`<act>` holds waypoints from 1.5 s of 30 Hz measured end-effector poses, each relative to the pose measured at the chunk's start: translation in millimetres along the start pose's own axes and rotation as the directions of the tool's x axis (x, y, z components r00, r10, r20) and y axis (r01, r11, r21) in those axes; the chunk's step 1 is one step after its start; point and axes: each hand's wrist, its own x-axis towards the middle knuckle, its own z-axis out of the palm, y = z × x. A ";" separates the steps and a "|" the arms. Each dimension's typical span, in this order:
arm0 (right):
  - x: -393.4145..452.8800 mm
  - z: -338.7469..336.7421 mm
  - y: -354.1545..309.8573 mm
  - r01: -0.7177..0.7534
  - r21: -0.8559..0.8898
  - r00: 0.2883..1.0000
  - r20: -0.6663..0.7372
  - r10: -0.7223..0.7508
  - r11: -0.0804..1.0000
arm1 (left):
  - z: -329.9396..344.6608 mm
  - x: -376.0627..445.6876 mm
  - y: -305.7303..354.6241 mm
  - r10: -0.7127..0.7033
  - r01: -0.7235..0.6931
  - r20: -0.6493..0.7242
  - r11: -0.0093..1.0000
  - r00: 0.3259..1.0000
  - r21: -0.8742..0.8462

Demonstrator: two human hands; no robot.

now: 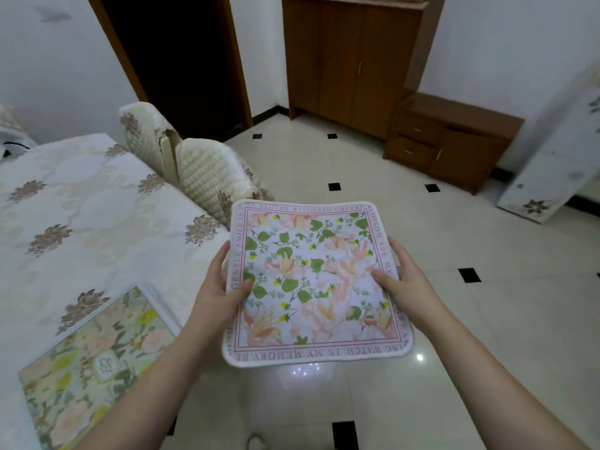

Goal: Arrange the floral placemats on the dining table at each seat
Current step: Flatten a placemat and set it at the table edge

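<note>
Fingers of both hands hidden under mat; only thumbs show on top. Green-yellow floral placemat (pixel 94 362) on cream embroidered tablecloth-covered dining table (pixel 81 203), its near corner cut off by frame edge. Square pink-and-green floral placemat with white rim and lettered border (pixel 313 282) held flat above glossy tiled floor (pixel 487 319), just beside table edge. Left hand (pixel 224 287) grips its left edge, right hand (pixel 406 280) its right edge. Two quilted cream chair backs (pixel 201 170) beyond.

The scene is viewed from head height, forward and down, close over the worktop (pixel 81 196) edge and floor (pixel 487 319).
</note>
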 end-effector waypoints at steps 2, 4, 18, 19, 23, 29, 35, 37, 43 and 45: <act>0.1 -10.1 -0.4 0.011 0.000 1.000 -0.019 -0.011 1.000 | 9.9 5.6 4.8 0.022 -0.023 0.015 0.999 1.000 0.026; 0.5 -16.7 -2.0 0.031 -0.002 0.999 -0.039 -0.031 1.000 | 15.6 12.7 8.0 0.025 -0.025 0.030 1.000 0.999 0.010; 75.0 -15.4 -10.1 0.004 0.001 0.997 -0.076 -0.004 1.000 | 23.8 104.5 18.6 -0.029 0.036 0.085 0.996 0.996 -0.085; 84.0 -12.1 -12.3 -0.002 0.005 0.997 -0.075 0.002 1.000 | 21.6 113.5 19.3 -0.029 0.036 0.085 0.996 0.996 -0.086; 123.2 4.2 -26.3 -0.013 -0.006 0.998 -0.057 0.013 1.000 | 6.3 151.8 23.5 -0.035 0.043 0.081 0.994 0.996 -0.099; 173.5 21.1 -38.6 -0.010 -0.039 0.998 -0.062 0.008 0.999 | -5.8 206.2 29.6 -0.077 0.088 0.080 0.985 0.994 -0.146; 212.9 13.1 -43.4 -0.009 -0.056 0.998 -0.055 0.006 0.998 | 5.7 247.4 37.8 -0.076 0.087 0.093 0.989 0.993 -0.120; 230.0 4.8 -44.9 -0.016 -0.065 0.999 -0.049 0.013 0.998 | 15.1 261.1 43.6 -0.085 0.096 0.098 0.989 0.992 -0.110; 297.1 -30.9 -42.8 -0.020 -0.061 0.999 -0.044 0.017 0.998 | 56.5 318.0 55.0 -0.099 0.107 0.081 0.990 0.992 -0.094; 323.6 -44.8 -42.2 -0.028 -0.058 0.999 -0.031 0.026 0.998 | 72.0 337.4 61.2 -0.099 0.104 0.071 0.992 0.993 -0.068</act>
